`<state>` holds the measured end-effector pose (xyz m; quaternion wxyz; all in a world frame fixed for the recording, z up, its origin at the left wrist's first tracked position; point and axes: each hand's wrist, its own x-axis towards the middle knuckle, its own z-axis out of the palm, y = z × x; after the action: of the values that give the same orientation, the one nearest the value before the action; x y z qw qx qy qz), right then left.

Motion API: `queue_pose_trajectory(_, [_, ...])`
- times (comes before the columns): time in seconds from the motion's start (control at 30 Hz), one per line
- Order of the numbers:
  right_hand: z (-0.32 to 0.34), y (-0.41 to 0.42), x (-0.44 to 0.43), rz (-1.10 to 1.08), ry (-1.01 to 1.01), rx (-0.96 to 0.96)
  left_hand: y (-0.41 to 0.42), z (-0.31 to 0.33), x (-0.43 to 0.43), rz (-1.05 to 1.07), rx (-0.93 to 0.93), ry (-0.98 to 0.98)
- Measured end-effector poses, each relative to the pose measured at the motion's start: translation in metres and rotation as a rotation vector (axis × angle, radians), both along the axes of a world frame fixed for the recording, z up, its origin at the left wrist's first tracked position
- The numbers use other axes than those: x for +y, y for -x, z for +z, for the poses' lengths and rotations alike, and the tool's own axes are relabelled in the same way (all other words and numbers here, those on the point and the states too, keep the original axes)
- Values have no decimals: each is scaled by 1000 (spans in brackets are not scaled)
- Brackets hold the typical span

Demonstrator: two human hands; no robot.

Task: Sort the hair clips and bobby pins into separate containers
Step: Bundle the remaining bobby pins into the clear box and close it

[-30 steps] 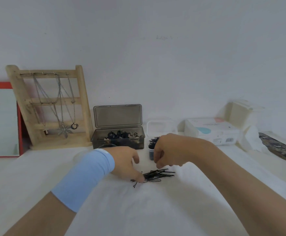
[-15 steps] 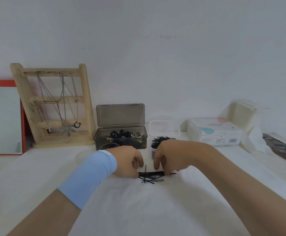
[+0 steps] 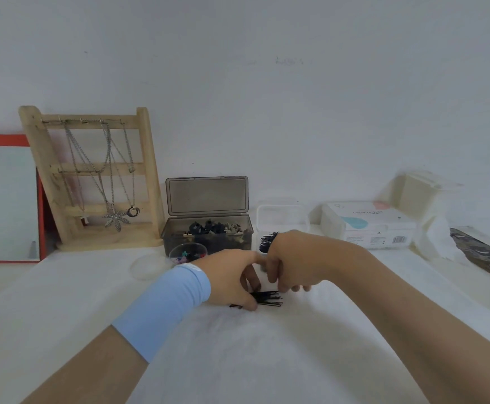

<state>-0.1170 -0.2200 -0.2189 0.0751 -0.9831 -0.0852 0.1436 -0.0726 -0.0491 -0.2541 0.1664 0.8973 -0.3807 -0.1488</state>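
Observation:
A small heap of black bobby pins (image 3: 268, 298) lies on the white tabletop (image 3: 238, 360). My left hand (image 3: 232, 279), with a light blue wristband, curls its fingers round the heap's left side. My right hand (image 3: 289, 262) bends its fingers onto the heap's right side, and the two hands touch above it. Behind them an open grey box (image 3: 207, 231) holds dark hair clips. A clear container (image 3: 281, 220) behind my right hand holds black bobby pins (image 3: 268, 239). A small round clear tub (image 3: 187, 253) holds coloured mini clips.
A wooden jewellery stand (image 3: 92, 182) with necklaces and a red-framed mirror (image 3: 5, 199) stand at the back left. A round clear lid (image 3: 147, 266) lies by the tub. A white packet (image 3: 369, 224), a white box (image 3: 418, 193) and a patterned object (image 3: 482, 255) are at the right.
Both hands came together over the bobby pins and gathered the spread pile into a tighter bundle. My right hand dropped from in front of the clear container down onto the pile.

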Motion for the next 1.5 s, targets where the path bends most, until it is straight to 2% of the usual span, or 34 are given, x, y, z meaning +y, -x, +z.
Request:
queue_pose_trajectory(0.1, [3, 4, -1, 4, 7, -36, -2, 3, 5, 48, -35, -115])
queue_pose_trajectory(0.2, [-5, 8, 8, 103, 49, -33, -2, 7, 9, 116, -104, -285])
queue_pose_trajectory(0.4, [-13, 4, 19, 198, 84, -109, -1, 6, 4, 40, -118, -159])
queue_pose_trajectory(0.57, [-13, 5, 20, 169, 52, -112, -4, 6, 7, 93, -130, -200])
queue_pose_trajectory(0.73, [-13, 6, 24, 203, 85, -127, -2, 1, 2, 109, -42, -76])
queue_pose_trajectory(0.9, [-9, 11, 19, 175, 52, -94, -5, -1, 5, 183, 32, -37])
queue_pose_trajectory(1.0, [-9, 12, 20, 161, 60, -66, -2, -2, 3, 192, 1, -53])
queue_pose_trajectory(1.13, [-10, 10, 27, 185, 149, -128, 2, 2, 4, 145, -30, -109])
queue_pose_trajectory(1.23, [-11, 12, 26, 196, 203, -141, 8, 6, 2, 76, -114, -144])
queue_pose_trajectory(1.33, [-11, 14, 23, 197, 176, -113, 12, 5, 1, 34, -198, -155])
queue_pose_trajectory(1.5, [-10, 11, 24, 225, 176, -116, 12, 4, 4, 21, -157, -121])
